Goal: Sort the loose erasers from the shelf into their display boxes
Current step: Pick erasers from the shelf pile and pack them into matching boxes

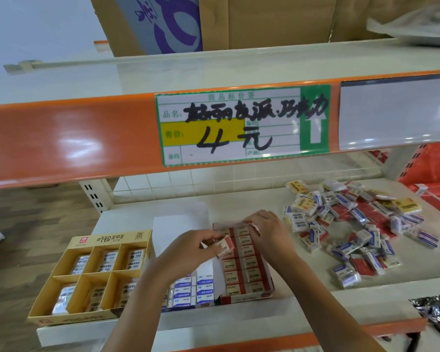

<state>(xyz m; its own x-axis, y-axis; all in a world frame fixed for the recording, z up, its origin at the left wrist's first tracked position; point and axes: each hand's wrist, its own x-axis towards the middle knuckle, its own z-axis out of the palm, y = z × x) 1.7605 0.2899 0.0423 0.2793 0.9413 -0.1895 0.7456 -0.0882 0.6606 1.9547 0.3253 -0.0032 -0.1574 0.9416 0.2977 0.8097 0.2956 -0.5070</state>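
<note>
Pinching a red eraser [225,246] in the left hand [188,252], poised over the red display box [247,295]; right hand [267,231] gripping its far rim to steady; loose erasers [353,224] heaped right of that hand.

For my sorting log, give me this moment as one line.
left hand: pinches red eraser over red display box | right hand: at box's far end, grip unclear | loose erasers: piled right

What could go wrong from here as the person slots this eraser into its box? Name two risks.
1. The red-and-white eraser pinched by the left hand may not fit the nearly full red display box.
2. The right hand also holds an eraser over that box and could drop it.
</note>
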